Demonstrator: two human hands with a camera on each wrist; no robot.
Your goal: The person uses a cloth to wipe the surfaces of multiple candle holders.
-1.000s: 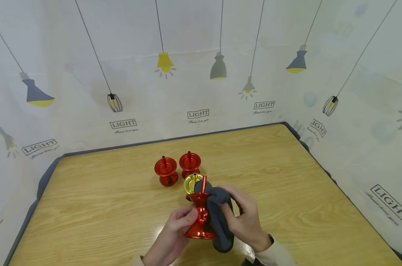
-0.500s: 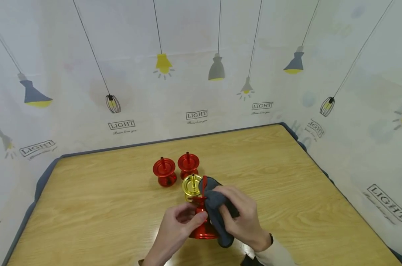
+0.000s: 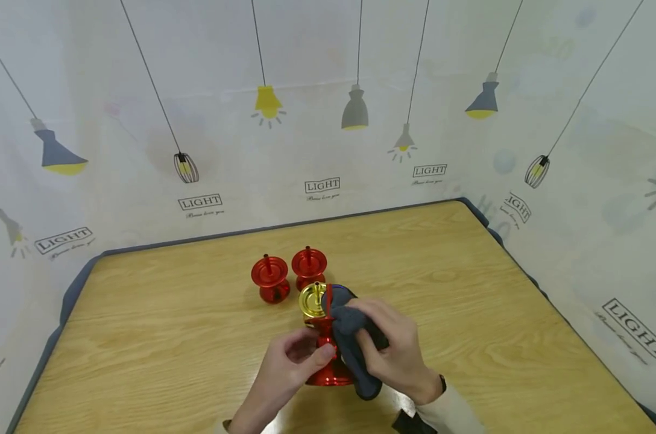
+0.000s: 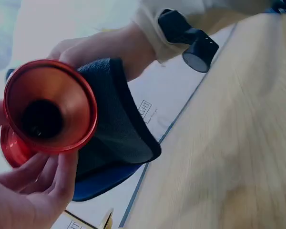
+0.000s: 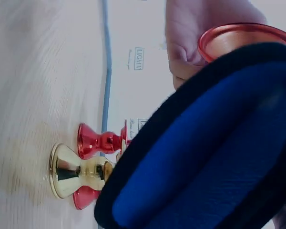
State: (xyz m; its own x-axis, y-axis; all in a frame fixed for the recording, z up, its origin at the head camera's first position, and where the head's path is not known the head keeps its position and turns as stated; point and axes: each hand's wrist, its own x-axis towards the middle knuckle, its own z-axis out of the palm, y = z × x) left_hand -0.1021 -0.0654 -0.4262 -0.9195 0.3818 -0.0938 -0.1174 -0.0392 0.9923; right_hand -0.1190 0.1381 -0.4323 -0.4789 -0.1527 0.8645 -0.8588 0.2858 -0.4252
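Note:
My left hand (image 3: 287, 367) grips a shiny red candle holder (image 3: 328, 375) by its waist, thumb in front, and keeps it upright above the table. In the left wrist view the hollow underside of this red candle holder (image 4: 66, 90) faces the camera. A dark grey cloth (image 3: 355, 349) is pinched between the thumb and fingers of my right hand (image 3: 395, 349) and lies against the right side of the holder's upper dish and spike. The right wrist view shows the cloth's blue side (image 5: 205, 148), which hides most of the held candle holder.
Just beyond the held piece stands a gold candle holder (image 3: 310, 301), partly covered. Two red candle holders, the left one (image 3: 270, 274) and the right one (image 3: 309, 265), stand behind it on the wooden table (image 3: 170, 319). A printed curtain (image 3: 241, 144) rises along the table's far edge.
The left hand has shifted its hold on the red candle holder, its thumb now further across the waist. The cloth has moved slightly around the upper dish; the standing holders have stayed put.

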